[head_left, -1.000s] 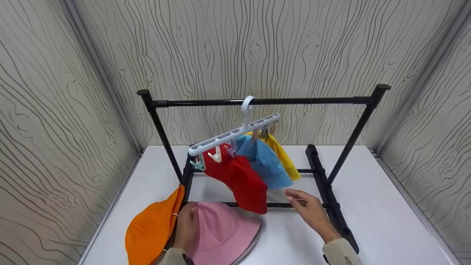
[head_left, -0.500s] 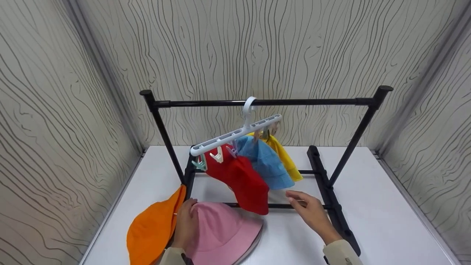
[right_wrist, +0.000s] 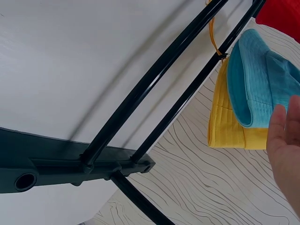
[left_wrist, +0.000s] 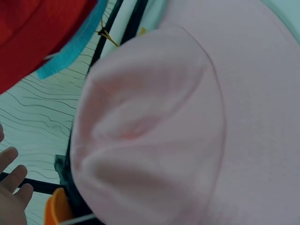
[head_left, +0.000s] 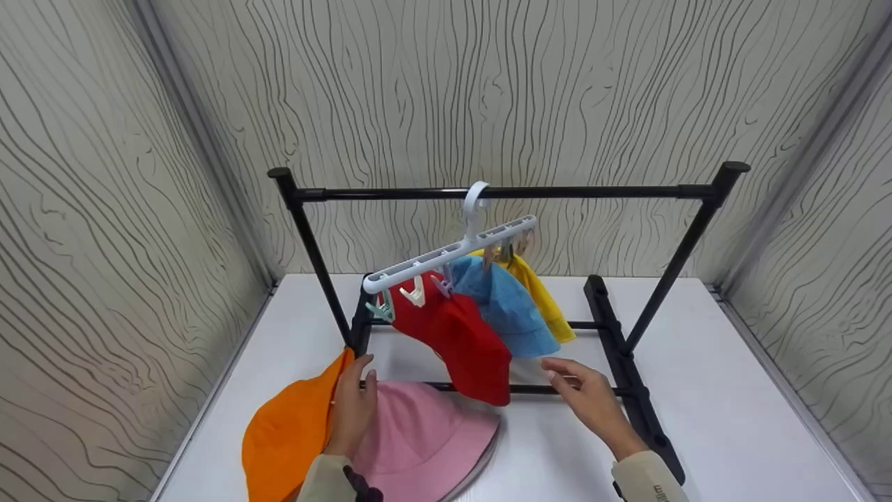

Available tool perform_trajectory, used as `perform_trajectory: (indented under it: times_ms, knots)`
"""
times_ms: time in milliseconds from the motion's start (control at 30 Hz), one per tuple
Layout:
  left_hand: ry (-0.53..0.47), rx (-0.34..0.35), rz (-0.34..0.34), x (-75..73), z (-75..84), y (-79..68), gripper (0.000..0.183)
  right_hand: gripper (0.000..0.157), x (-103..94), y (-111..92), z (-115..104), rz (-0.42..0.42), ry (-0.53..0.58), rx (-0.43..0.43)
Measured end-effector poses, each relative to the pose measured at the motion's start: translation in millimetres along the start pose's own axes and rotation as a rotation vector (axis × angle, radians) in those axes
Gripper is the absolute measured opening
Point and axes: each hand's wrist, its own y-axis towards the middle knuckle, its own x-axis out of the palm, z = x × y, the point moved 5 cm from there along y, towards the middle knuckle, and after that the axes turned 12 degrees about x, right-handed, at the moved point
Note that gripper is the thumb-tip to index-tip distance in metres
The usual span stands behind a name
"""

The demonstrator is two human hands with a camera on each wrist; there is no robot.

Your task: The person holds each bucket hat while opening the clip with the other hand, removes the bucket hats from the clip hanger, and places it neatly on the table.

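Note:
My left hand (head_left: pixel 354 408) is between an orange bucket hat (head_left: pixel 289 432) and a pink bucket hat (head_left: pixel 418 439) on the table, with its fingers loosely extended. In the left wrist view those fingers (left_wrist: pixel 14 180) hold nothing, and the pink hat fills most of the picture. My right hand (head_left: pixel 591 401) hovers, relaxed and holding nothing, below a blue hat (head_left: pixel 512 314). A red hat (head_left: pixel 460 345), the blue one and a yellow hat (head_left: pixel 550 300) hang by clothespins (head_left: pixel 413 291) from a white hanger (head_left: pixel 449 254).
The hanger hooks over the top bar (head_left: pixel 592 192) of a black rack (head_left: pixel 669 272). Its feet (head_left: pixel 627 373) and low crossbars stand on a white table (head_left: pixel 739 404). Wood-patterned panels (head_left: pixel 543 90) enclose the back and both sides. Another hat brim (head_left: pixel 481 466) shows beneath the pink hat.
My left hand has lifted slightly off the pink hat's edge, its fingers spreading upward beside the orange hat. The right hand stays almost in place, and the view shifts a little.

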Motion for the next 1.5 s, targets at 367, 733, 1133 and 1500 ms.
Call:
perform_trajectory:
  times_ms: [367,733,1133,1500]
  knots:
    - [-0.043,0.037,0.006,-5.3,28.8,20.2,0.036,0.028,0.5,0,-7,-0.025,-0.009,-0.007]
    - [-0.154,0.04,0.064,-12.2,58.8,46.5,0.039,0.03,3.0,5,-18,-0.011,0.001,-0.017]
    - [-0.101,0.135,0.109,-15.5,83.9,71.0,0.035,0.03,12.8,8,-31,0.002,0.026,-0.076]
    - [-0.07,0.213,0.119,-18.6,100.7,83.7,0.028,0.033,20.5,13,-44,0.041,0.056,-0.053]
